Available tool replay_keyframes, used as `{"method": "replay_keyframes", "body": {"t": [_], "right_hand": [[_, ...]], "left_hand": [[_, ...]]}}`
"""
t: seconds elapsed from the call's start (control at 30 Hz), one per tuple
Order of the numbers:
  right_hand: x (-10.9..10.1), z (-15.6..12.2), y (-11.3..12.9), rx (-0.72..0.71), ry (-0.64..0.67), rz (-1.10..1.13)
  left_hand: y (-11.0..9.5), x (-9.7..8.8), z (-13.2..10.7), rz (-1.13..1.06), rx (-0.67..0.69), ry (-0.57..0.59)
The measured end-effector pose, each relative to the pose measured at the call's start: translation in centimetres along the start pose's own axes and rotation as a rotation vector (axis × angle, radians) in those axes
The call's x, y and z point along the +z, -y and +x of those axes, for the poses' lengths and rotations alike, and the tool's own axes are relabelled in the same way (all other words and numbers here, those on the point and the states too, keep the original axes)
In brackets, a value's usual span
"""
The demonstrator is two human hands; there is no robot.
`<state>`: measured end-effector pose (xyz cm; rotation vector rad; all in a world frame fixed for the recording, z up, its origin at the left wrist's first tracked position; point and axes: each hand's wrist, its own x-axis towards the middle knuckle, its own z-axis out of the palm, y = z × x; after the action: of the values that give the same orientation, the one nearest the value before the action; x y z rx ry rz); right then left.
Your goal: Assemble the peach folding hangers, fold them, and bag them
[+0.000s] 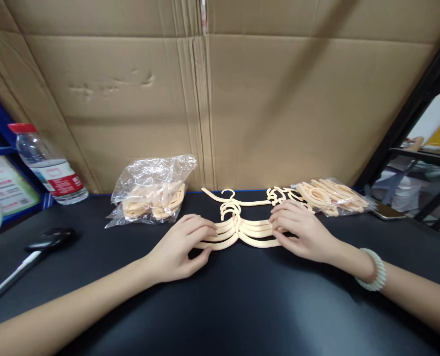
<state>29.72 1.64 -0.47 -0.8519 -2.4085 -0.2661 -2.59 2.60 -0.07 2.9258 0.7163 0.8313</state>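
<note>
Several cream clothes hangers (237, 234) lie lined up in a stack on the black table, their hooks pointing away from me. My left hand (184, 247) is closed around the left ends of the stack, thumb on the near side and fingers over the top. At the right ends, my right hand (301, 230) grips in the same way, its fingers covering the tips. Just behind the stack lies another cream hanger (249, 203), apart from both hands. Several small cream hanger parts (277, 194) sit beyond my right fingers, partly hidden by them.
A clear plastic bag (151, 190) of cream parts lies back left; another bag (333, 198) lies back right, beside a flat device (388, 212). A water bottle (58, 178) and a black object with a white cable (51, 240) are at left. Cardboard (279, 99) walls the back.
</note>
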Motion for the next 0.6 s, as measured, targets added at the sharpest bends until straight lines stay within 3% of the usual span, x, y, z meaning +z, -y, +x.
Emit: {"method": "replay_keyframes", "body": {"t": [0.1,0.23,0.4,0.6], "right_hand": [[-0.4,-0.2,-2.0,0.13,-0.08,-0.104],[-1.3,-1.1,-6.1,0.286,-0.046,-0.212],[-1.6,-2.5,-10.1,0.284,0.056,-0.238],[-1.0,-2.3,-10.4,0.205,0.178,-0.205]], "left_hand": [[0.2,0.0,0.0,-0.014,-0.038,-0.026],[1.0,0.0,0.2,-0.085,-0.178,-0.064],[2.7,-0.1,0.6,-0.024,-0.321,-0.063],[4.6,-0.6,2.1,0.072,-0.283,0.051]]}}
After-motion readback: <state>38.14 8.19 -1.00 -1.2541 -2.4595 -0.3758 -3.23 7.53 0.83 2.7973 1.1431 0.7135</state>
